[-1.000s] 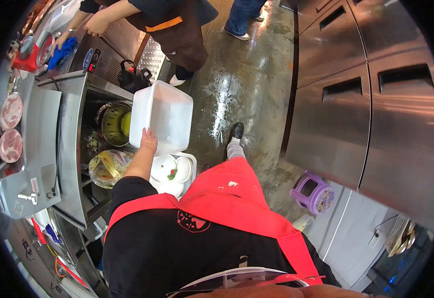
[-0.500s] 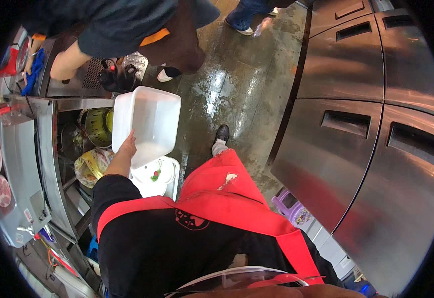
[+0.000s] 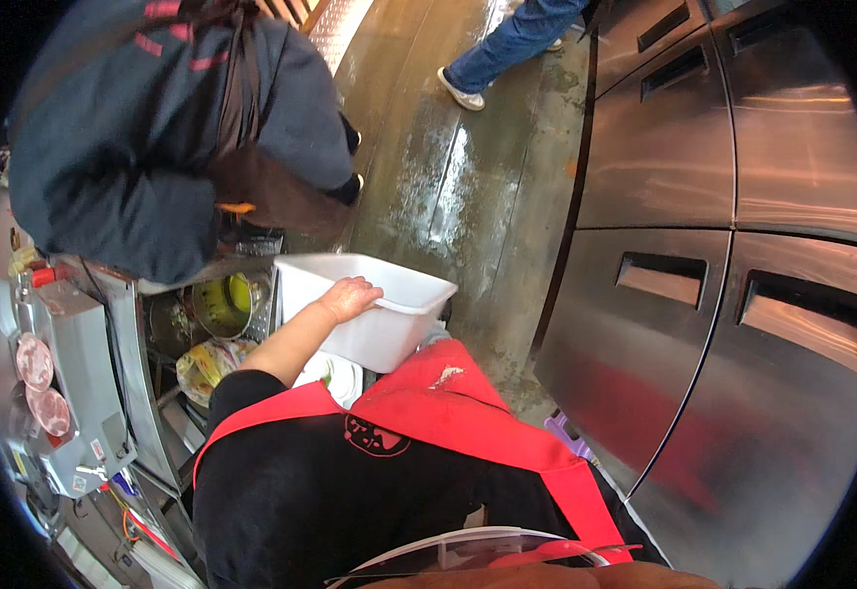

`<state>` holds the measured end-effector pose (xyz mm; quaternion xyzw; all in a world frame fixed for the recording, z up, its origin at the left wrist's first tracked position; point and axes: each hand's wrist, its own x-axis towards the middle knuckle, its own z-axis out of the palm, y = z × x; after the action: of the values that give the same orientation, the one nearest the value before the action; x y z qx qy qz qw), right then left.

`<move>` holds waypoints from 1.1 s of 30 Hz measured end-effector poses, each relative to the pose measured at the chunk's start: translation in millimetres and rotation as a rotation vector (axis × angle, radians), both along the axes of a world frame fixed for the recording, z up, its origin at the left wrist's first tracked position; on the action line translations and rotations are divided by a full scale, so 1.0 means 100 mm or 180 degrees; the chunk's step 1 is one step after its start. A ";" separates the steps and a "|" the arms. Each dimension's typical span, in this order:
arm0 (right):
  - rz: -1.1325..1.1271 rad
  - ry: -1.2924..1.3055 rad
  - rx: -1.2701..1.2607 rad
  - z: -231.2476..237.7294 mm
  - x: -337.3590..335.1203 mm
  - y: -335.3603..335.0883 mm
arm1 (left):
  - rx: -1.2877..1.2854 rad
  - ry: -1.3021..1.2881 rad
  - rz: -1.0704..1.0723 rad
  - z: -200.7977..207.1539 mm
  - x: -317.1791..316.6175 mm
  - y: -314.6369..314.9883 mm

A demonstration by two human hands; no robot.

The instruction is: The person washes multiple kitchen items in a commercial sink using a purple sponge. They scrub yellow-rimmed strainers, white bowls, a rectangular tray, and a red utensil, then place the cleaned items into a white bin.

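Note:
My left hand [image 3: 350, 297] grips the near rim of a deep white plastic tub [image 3: 381, 340], its fingers curled over the edge. The tub hangs with its opening upward in front of my red apron [image 3: 448, 383]. What I can see of its inside holds nothing. Partly hidden beneath it are white plates or lids [image 3: 343, 377] with a bit of green on them. My right hand is out of sight.
Left stands a metal counter with pink round slices [image 3: 36, 361]; below are a green basket [image 3: 224, 304] and a plastic bag [image 3: 207, 368]. A person in dark clothes [image 3: 154, 147] bends over ahead. Steel cabinets [image 3: 634, 344] line the right; the floor [image 3: 487, 187] is wet.
My left hand has swung the tub rightward and toward me, from tipped away to nearly level. It now covers more of the white plates. The person ahead has turned and bent closer.

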<state>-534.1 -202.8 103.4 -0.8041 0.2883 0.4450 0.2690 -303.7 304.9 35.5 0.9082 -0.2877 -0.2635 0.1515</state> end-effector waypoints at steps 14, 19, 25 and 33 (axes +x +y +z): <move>0.1449 0.0544 -0.0412 0.28 1.33 -0.32 | -0.1361 -0.0540 0.2780 1.44 2.49 -0.95; 0.2138 -0.1736 -0.0228 0.79 3.37 0.23 | -0.1872 -0.0754 0.3038 1.80 3.61 -0.99; 0.1626 -0.3914 0.0254 1.87 5.80 1.40 | -0.2081 -0.1000 0.2443 2.04 4.73 -0.94; 0.3301 -0.4329 0.0118 2.37 7.88 2.23 | -0.1593 -0.1486 0.1308 2.11 5.65 -0.74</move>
<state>253.8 19.7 340.0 -0.9219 -0.3475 -0.0628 0.1591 261.0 231.4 246.2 0.9173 -0.1821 0.0640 0.3482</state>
